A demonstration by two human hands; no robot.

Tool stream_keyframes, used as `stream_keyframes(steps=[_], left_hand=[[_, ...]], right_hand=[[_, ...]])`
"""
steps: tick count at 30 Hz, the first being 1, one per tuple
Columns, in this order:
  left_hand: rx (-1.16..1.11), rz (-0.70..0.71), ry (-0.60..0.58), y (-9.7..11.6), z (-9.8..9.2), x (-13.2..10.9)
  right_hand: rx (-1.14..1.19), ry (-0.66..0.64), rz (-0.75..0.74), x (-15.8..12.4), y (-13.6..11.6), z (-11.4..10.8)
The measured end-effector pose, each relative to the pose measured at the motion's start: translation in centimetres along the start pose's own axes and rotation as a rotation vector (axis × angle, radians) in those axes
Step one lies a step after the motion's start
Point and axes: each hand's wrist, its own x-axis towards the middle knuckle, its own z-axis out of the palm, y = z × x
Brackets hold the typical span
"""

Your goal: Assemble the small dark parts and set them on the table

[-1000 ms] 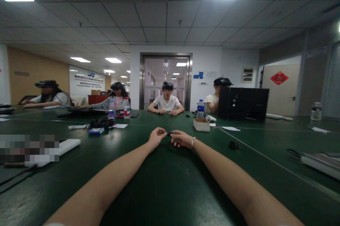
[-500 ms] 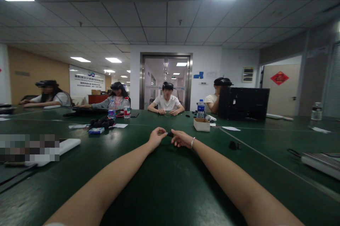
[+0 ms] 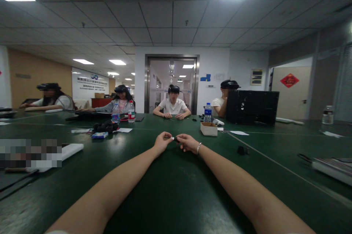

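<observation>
Above the green table (image 3: 176, 182), my left hand (image 3: 162, 143) pinches a small silvery piece (image 3: 173, 138) between thumb and fingertips. Just to its right, my right hand (image 3: 189, 143), with a bracelet at the wrist, has its fingers closed on a small black piece (image 3: 176, 139). The two pieces meet or nearly meet between my fingertips; they are too small to tell whether they are joined.
A small open box (image 3: 209, 130) and a bottle (image 3: 208, 113) stand beyond my right hand. Small black items (image 3: 243, 150) lie right. Left are a blue packet (image 3: 99, 135), black gear (image 3: 106, 127) and bottles (image 3: 131, 112). Several people sit around the table; a black monitor (image 3: 253, 107) stands right.
My right fingers have drawn in closer around the black piece, which now shows less. The silvery piece shows a little more. My left hand has hardly moved.
</observation>
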Motion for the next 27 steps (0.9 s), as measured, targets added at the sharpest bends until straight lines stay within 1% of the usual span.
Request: stream_keyframes(steps=[3,8,13,18,23,27], left_hand=[[-0.005,-0.001,-0.006,0.15,0.04,-0.04],[-0.002,-0.004,0.003,0.2,0.05,-0.09],[-0.001,0.01,-0.003,0.0,-0.06,-0.03],[0.012,0.016,0.013,0.04,-0.1,-0.06],[0.012,0.019,-0.004,-0.02,-0.07,-0.06],[0.019,0.018,0.016,-0.21,0.07,0.04]], right_hand=[[0.029,0.014,-0.008,0.01,-0.03,0.03],[-0.008,0.001,0.065,0.03,-0.19,0.24],[0.022,0.022,0.008,0.07,-0.14,0.22],[-0.002,-0.017,0.048,0.07,-0.15,0.23],[0.034,-0.017,0.009,0.01,-0.12,0.02],[0.01,-0.026,0.063,0.25,0.1,-0.07]])
